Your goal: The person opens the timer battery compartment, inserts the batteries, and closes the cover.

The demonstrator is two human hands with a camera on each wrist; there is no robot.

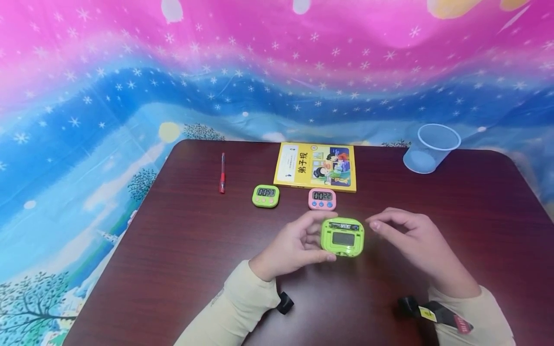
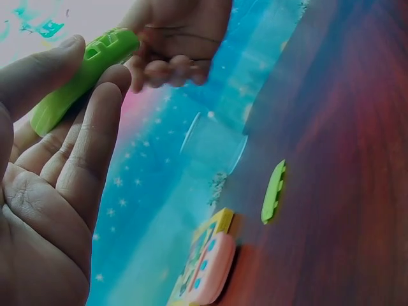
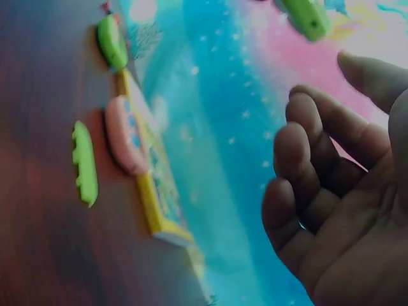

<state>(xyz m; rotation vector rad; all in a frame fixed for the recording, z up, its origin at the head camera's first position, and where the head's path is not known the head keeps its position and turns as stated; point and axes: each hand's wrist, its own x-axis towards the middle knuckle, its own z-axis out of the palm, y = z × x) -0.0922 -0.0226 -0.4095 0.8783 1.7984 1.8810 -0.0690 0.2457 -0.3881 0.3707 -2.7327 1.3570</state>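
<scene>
A green digital timer (image 1: 343,247) is held up over the table by my left hand (image 1: 296,245), its back turned toward me. Thumb and fingers pinch it at its left side. The cover is off, and a battery (image 1: 345,226) lies in the slot along the top. My right hand (image 1: 415,242) hovers just right of the timer, thumb and forefinger apart, with nothing between them. In the right wrist view its other fingers bend loosely. On the table below lies a loose green battery cover (image 2: 274,193), hidden in the head view.
Beyond the hands sit a pink timer (image 1: 322,193) and a second green timer (image 1: 266,192). Behind them is a yellow book (image 1: 315,168). A red pen (image 1: 222,175) lies at the left, and a clear plastic cup (image 1: 428,154) stands tilted-looking at the back right.
</scene>
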